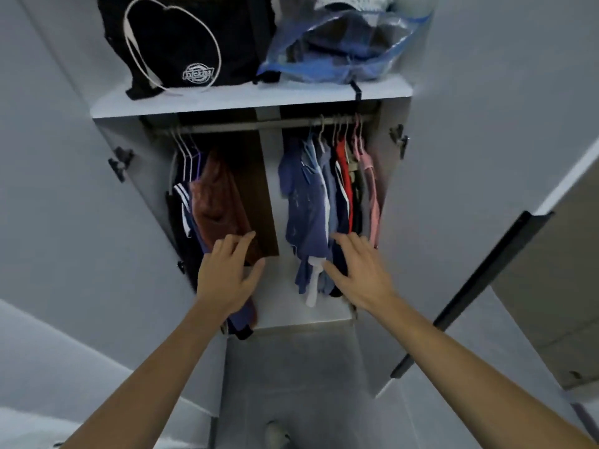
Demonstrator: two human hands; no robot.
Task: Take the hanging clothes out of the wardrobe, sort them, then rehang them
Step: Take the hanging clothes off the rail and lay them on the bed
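Observation:
The wardrobe stands open with a metal rail point(227, 127) under its shelf. On the left of the rail hang a rust-brown garment point(220, 202) and dark striped clothes point(181, 202). A bunch of blue garments point(308, 209), a red one point(344, 176) and a pink one point(371, 189) hangs on the right. My left hand point(227, 273) reaches out with spread fingers in front of the brown garment's lower edge. Fingers extended, my right hand point(359, 273) is at the bottom of the blue and dark clothes. Neither hand holds anything.
A white shelf point(246, 98) above the rail carries a black bag point(181, 43) with a white cord and a clear blue-edged plastic bag point(343, 47) of items. Both white doors point(486, 157) stand wide open. A dark-edged panel point(479, 286) leans at the right. Grey floor point(291, 384) lies below.

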